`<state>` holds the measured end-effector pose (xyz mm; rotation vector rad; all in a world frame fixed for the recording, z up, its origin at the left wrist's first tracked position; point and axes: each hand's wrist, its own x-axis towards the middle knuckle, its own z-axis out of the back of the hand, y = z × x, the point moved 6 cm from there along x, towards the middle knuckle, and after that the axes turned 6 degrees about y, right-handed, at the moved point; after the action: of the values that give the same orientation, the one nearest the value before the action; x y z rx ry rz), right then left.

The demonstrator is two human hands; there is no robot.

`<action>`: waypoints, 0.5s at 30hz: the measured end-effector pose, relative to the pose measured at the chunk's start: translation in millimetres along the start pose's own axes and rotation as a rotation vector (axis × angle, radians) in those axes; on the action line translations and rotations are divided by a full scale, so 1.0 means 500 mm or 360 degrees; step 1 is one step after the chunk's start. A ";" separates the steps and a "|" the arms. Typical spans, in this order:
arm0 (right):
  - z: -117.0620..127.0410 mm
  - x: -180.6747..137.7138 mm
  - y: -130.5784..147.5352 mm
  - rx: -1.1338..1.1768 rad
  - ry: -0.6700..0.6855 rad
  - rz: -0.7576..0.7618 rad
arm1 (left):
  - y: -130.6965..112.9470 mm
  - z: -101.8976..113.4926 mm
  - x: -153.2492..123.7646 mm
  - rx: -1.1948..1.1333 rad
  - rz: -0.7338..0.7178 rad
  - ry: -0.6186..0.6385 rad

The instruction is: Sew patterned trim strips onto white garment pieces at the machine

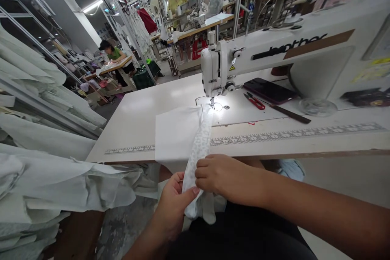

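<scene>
A strip of white patterned fabric [199, 142] runs from under the presser foot of a white sewing machine [213, 67] down over the table's front edge. Both hands grip its lower part above my lap. My left hand [175, 199] pinches the strip's left edge, thumb on top. From the right, my right hand [224, 176] holds the same strip with curled fingers, close to the left thumb. A plain white fabric piece [175, 134] lies flat beside the strip and hangs over the edge. The machine's lamp lights the needle area.
On the table [134, 118] right of the needle lie red thread snips [256, 101], a dark phone [269, 90] and a brown flat strip [291, 113]. A printed ruler [274, 134] runs along the front. Piled pale fabric [61, 183] hangs at left. Two people work at tables behind.
</scene>
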<state>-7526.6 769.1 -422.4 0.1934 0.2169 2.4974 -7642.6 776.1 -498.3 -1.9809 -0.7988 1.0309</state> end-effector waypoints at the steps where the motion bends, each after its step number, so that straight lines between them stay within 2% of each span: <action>1: 0.001 -0.002 0.007 -0.0055 0.0010 0.0029 | 0.002 -0.001 0.000 -0.0031 0.0019 0.0023; 8: 0.017 -0.007 0.029 -0.0242 0.0037 0.0126 | 0.005 -0.012 -0.011 -0.0163 0.0132 0.0127; 15: 0.024 -0.005 0.050 -0.0245 0.0104 0.0205 | 0.007 -0.025 -0.028 -0.0248 0.0268 0.0198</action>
<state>-7537.0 749.0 -405.9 0.0643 0.0392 2.6372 -7637.8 759.0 -490.8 -2.2537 -0.6710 0.9532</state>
